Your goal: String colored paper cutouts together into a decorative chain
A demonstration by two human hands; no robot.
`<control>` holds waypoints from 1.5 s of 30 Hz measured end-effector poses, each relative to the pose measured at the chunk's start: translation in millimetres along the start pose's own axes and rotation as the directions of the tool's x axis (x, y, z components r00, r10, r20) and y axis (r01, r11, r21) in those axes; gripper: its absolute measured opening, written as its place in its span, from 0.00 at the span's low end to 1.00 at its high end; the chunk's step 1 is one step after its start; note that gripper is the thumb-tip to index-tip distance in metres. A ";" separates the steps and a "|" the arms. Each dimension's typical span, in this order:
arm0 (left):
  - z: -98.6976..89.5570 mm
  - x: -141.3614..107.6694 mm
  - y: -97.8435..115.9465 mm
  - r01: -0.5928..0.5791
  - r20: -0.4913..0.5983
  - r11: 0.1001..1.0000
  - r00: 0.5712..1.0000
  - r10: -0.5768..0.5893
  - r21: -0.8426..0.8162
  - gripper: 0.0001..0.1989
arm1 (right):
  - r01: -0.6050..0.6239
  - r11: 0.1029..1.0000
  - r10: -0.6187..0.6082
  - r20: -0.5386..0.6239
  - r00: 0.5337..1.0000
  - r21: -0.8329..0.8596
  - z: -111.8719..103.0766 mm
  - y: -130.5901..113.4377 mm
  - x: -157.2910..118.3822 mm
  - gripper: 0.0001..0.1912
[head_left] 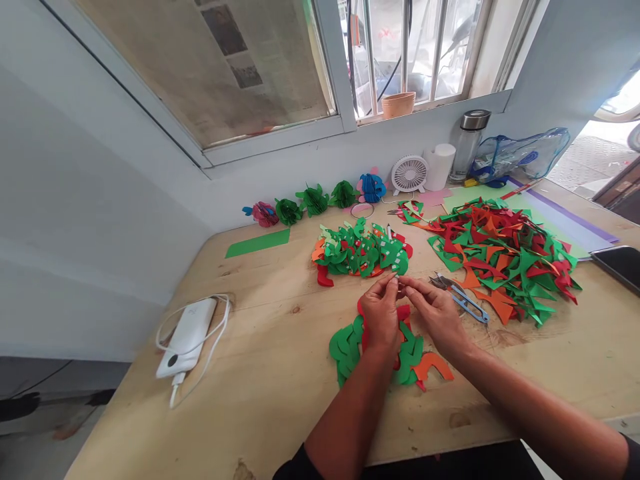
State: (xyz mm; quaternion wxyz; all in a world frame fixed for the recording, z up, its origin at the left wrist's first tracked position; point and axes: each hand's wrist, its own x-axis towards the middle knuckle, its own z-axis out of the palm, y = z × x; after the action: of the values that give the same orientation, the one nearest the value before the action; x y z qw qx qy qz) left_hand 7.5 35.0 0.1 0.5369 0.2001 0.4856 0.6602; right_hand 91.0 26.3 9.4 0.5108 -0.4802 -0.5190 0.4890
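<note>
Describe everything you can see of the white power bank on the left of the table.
The white power bank is a slim, round-cornered slab, seemingly smooth plastic, with a round dark spot near its near end. It lies flat and slanted on the wooden table, far end to the right. A white cable is plugged into the near end and loops loosely around and over it. Only cable and table visibly touch it.

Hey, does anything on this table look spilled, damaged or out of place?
Nothing looks spilled or damaged. The jumbled heap of paper scraps looks untidy, and the phone lies at the right edge of view.
</note>
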 end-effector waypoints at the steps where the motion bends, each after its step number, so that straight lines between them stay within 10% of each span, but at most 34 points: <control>1: -0.1 0.0 0.0 -0.018 -0.014 1.000 1.000 0.019 0.020 0.13 | 0.006 1.000 -0.006 0.014 1.000 0.007 0.4 -0.8 -0.5 0.16; 22: -4.9 3.2 -0.2 -0.168 -0.081 0.950 0.977 0.196 0.263 0.10 | -0.250 0.924 0.198 0.195 0.960 0.290 0.6 -5.4 -5.3 0.19; 31: -3.6 2.6 2.1 -0.119 -0.062 0.975 0.989 0.133 0.190 0.07 | 0.013 0.996 0.000 0.149 0.989 -0.086 -3.6 -1.8 -0.1 0.17; 45: -2.4 3.4 5.2 -0.101 -0.060 0.976 0.992 0.115 0.193 0.05 | 0.023 0.994 -0.005 0.170 0.985 -0.106 -2.5 -0.2 0.7 0.17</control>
State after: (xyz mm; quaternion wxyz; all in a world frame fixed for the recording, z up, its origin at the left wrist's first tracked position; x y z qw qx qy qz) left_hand 1.8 37.4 2.7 0.4611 0.2528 0.5537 0.6457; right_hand 93.5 26.9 9.6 0.4417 -0.4602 -0.5896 0.4955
